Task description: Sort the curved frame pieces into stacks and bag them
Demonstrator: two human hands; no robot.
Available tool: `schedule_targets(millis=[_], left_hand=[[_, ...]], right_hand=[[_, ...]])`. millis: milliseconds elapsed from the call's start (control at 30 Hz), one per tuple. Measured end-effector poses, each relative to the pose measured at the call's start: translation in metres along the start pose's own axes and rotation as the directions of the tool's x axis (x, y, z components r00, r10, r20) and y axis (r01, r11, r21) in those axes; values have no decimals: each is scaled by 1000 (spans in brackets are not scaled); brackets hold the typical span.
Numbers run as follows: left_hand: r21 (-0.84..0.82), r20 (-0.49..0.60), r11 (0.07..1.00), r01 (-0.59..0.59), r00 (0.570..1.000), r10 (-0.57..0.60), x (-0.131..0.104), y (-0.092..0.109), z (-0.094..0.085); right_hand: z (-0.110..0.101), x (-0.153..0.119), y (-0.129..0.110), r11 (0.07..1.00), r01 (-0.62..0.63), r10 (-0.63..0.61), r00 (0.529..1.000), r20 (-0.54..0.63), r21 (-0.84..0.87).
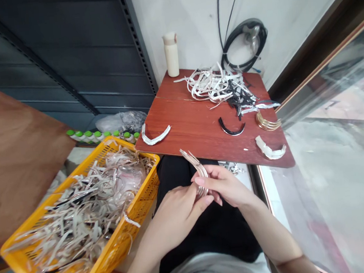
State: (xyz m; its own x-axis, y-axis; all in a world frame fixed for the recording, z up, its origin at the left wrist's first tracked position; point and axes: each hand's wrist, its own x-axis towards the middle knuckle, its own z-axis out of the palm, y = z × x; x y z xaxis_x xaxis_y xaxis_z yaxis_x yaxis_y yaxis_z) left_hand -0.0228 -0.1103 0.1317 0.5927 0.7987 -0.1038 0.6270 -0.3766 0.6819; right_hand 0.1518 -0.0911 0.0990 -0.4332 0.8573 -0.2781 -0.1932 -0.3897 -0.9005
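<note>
Above my lap I hold a bundle of thin, curved, silvery strips (pixel 197 165) in both hands. My left hand (pixel 178 209) is closed round its lower end, the thumb pressed along the strips. From the other side, my right hand (pixel 226 183) pinches the same bundle with thumb and fingers. The bundle's free ends fan out toward the table. Closest on the reddish-brown table (pixel 181 128) are a white curved bundle (pixel 156 138) at the left, a small black curved bundle (pixel 231 128), a gold-coloured one (pixel 267 122) and a wide whitish curved piece (pixel 270 149) at the right.
A tangled heap of white and black strips (pixel 211 85) covers the table's back right. Behind it stand a cream bottle (pixel 171 56) and a black cable coil (pixel 226 62). A yellow basket (pixel 148 186) full of strips sits at my left. Glass (pixel 341 169) borders the right.
</note>
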Motion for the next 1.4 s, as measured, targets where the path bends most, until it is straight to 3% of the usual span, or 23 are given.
schedule_targets(millis=[200, 533, 700, 867, 967, 1067, 1167, 1300, 1400], left_hand=[[18, -53, 1000, -5, 999, 6, 2, -3, 7], [-32, -52, 999, 1, 999, -2, -2, -5, 19], [-12, -74, 999, 32, 997, -33, 0, -6, 22], [-287, -80, 957, -37, 997, 15, -2, -15, 23], [-452, -75, 891, -45, 997, 12, -4, -24, 28], [-458, -177, 888, -35, 983, -52, -4, -30, 31], [-324, -368, 945, -52, 927, -75, -7, -33, 34], [-319, -509, 943, -98, 857, -83, -18, -38, 39], [-429, -493, 900, -72, 854, -167, -30, -44, 46]], right_hand=[[1, 0, 4, 1000, 6, -6, 1000, -6, -4], [-6, 5, 4, 998, -27, 27, 1000, -1, -56], [-8, 7, 9, 998, -60, 59, 997, 49, 19], [-12, 7, 12, 977, -123, 85, 974, 209, 177], [-6, 7, 17, 948, -147, 85, 971, 221, 283], [4, 8, 21, 925, -95, 63, 993, 98, 367], [16, 12, 23, 904, -40, 48, 999, -10, 425], [37, 16, 29, 905, -5, 6, 1000, -1, 425], [51, 20, 34, 936, 70, -92, 995, 49, 346]])
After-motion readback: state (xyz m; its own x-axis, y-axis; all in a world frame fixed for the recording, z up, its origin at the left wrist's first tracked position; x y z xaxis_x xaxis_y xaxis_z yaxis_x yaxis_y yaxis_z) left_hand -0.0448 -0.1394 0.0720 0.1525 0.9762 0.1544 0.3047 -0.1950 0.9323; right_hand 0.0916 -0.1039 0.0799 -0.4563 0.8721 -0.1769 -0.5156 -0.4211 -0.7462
